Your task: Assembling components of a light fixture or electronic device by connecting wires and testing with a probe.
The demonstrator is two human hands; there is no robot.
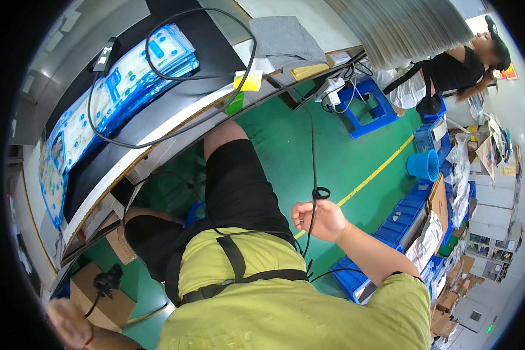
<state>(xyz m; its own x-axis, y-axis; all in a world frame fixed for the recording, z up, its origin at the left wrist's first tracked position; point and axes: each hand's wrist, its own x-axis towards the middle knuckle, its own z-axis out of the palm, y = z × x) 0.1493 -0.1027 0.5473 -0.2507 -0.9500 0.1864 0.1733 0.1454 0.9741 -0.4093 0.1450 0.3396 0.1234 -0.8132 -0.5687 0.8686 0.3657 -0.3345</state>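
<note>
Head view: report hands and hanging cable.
Left hand blurred, near cardboard box. Right hand at hanging black cable, grip unclear. Looped cord crosses view of packs.

Lime-yellow short-sleeved shirt, black shorts, black strap harness.
The shirt fills six o'clock, its right sleeve between four and five. The shorts look plain, one leg near the centre, the other at eight. A waist strap with a dark buckle at seven meets an upright strap. A red band circles the wrist of the blurred left hand, between seven and eight.
</note>
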